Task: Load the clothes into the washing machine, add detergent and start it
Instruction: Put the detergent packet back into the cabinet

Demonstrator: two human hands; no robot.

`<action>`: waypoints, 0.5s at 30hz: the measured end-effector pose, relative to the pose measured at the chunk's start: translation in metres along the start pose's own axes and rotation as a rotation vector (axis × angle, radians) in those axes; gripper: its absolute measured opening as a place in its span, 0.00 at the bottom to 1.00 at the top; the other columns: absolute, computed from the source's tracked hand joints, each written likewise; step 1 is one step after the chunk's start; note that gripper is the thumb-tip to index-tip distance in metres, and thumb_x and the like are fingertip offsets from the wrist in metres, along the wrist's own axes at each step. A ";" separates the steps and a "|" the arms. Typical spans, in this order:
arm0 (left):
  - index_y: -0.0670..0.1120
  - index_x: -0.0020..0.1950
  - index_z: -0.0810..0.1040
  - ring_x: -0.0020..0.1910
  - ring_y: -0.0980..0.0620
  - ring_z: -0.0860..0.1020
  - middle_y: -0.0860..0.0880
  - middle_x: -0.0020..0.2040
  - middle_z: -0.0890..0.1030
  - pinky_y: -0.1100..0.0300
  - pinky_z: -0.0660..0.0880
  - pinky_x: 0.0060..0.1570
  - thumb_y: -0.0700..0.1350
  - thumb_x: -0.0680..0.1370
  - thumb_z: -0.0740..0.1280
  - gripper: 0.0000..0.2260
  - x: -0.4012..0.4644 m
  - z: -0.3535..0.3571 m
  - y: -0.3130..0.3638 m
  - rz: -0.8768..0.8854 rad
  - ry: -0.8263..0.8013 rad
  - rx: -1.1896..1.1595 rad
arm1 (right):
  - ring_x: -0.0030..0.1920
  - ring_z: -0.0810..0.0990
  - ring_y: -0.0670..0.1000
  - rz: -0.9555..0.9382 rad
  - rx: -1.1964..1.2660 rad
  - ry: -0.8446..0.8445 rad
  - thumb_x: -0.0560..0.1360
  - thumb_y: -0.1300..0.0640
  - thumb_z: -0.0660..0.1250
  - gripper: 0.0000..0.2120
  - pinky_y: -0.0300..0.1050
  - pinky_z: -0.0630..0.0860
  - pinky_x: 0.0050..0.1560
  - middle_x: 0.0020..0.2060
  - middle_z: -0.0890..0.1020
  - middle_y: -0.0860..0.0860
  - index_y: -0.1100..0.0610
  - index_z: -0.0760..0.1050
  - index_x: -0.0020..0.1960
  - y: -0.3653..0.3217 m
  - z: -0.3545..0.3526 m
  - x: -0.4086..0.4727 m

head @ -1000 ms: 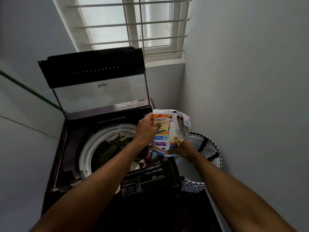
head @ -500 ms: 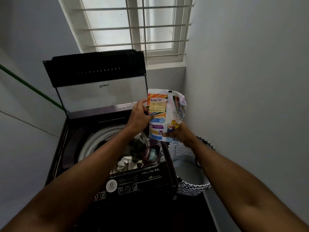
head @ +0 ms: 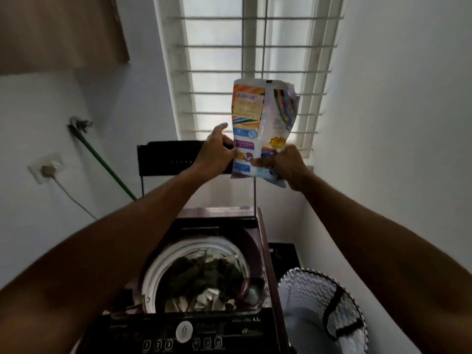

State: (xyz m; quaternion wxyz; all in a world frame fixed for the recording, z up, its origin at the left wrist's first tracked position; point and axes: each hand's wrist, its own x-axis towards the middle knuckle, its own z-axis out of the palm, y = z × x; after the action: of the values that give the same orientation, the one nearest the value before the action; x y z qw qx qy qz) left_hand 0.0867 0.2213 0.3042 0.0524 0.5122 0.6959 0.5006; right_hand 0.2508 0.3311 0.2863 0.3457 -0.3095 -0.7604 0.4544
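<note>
A colourful detergent pouch (head: pixel 258 123) is held upright, high in front of the barred window. My left hand (head: pixel 217 152) grips its left edge low down. My right hand (head: pixel 286 164) grips its bottom right corner. Below stands the top-loading washing machine (head: pixel 260 241) with its lid (head: pixel 166 159) raised. Dark and light clothes (head: pixel 204 279) fill its white-rimmed drum. The control panel (head: pixel 184 335) with round buttons lies at the near edge.
An empty laundry basket (head: pixel 316 287) with a black-and-white zigzag pattern stands right of the machine, against the white wall. A wall socket with a plug (head: pixel 47 169) and a green hose (head: pixel 107 167) are on the left wall. The barred window (head: pixel 250 47) is straight ahead.
Both hands have lifted the detergent pouch from just above the drum up in front of the window. The view has tilted upward, and my left hand has slid down to the pouch's lower edge.
</note>
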 end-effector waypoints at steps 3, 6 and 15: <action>0.49 0.74 0.64 0.47 0.52 0.78 0.47 0.56 0.76 0.64 0.76 0.43 0.44 0.74 0.74 0.32 0.013 -0.043 0.021 0.069 0.114 0.111 | 0.45 0.85 0.47 -0.062 0.073 0.042 0.61 0.53 0.83 0.25 0.45 0.83 0.45 0.50 0.86 0.50 0.56 0.80 0.56 -0.054 0.009 0.016; 0.50 0.72 0.66 0.46 0.53 0.76 0.49 0.57 0.73 0.63 0.76 0.44 0.45 0.75 0.74 0.28 0.017 -0.092 0.045 0.115 0.209 0.218 | 0.39 0.84 0.42 -0.103 0.144 0.057 0.60 0.54 0.84 0.21 0.36 0.79 0.35 0.44 0.85 0.47 0.53 0.80 0.49 -0.104 0.026 0.029; 0.47 0.60 0.77 0.47 0.55 0.75 0.48 0.53 0.77 0.70 0.71 0.44 0.41 0.76 0.69 0.13 0.002 -0.253 0.097 0.115 0.545 0.334 | 0.39 0.84 0.44 -0.246 0.214 -0.003 0.57 0.49 0.84 0.22 0.40 0.82 0.41 0.43 0.85 0.47 0.53 0.81 0.46 -0.247 0.085 0.042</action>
State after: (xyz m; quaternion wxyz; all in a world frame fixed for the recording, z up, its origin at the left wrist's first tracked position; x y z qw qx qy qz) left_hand 0.0017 0.0579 0.5029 -0.2493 0.3993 0.7267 0.5004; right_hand 0.1194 0.2254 0.4902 0.4284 -0.1747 -0.7404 0.4876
